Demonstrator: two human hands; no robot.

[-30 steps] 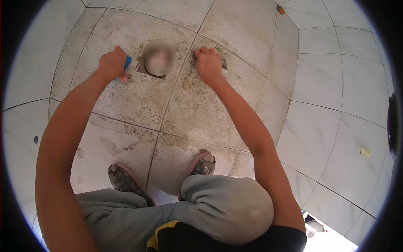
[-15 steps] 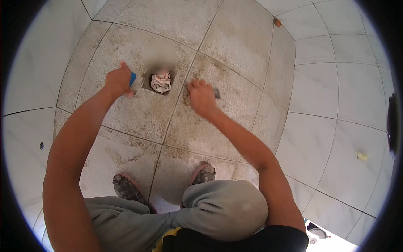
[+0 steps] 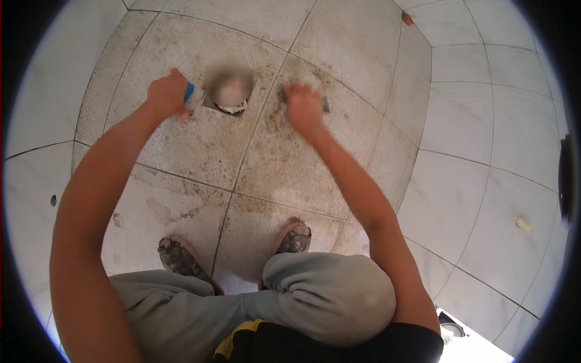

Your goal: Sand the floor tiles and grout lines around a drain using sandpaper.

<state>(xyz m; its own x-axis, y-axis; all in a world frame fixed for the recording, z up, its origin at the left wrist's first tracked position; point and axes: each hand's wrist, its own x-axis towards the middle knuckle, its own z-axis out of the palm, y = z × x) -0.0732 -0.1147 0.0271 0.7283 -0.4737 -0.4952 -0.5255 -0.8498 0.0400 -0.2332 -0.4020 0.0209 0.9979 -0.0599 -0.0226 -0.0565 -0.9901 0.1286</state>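
Observation:
Low over a dirty tiled floor [image 3: 266, 163], my left hand [image 3: 167, 94] is closed around a small blue object [image 3: 189, 92], its kind mostly hidden by the fingers. Just right of that hand is a square cut-out [image 3: 225, 111] in a tile, where the edge of whitish crumpled stuffing [image 3: 237, 109] shows; a blurred patch covers the rest. My right hand [image 3: 304, 109] is closed on a flat grey piece [image 3: 325, 104] that sticks out on its right side. The fingers press close to the floor on a stained area right of the grout line.
Brown grime speckles the tiles around the cut-out. My two dirt-covered shoes [image 3: 295, 237] stand on the nearer tiles. White tiled walls [image 3: 460, 121] rise at left and right. An orange-brown bit [image 3: 407, 19] lies in the far right corner.
My right hand has slid a little away from me and to the right over the stained tile. The left hand stays beside the cut-out. The whole view has tilted slightly.

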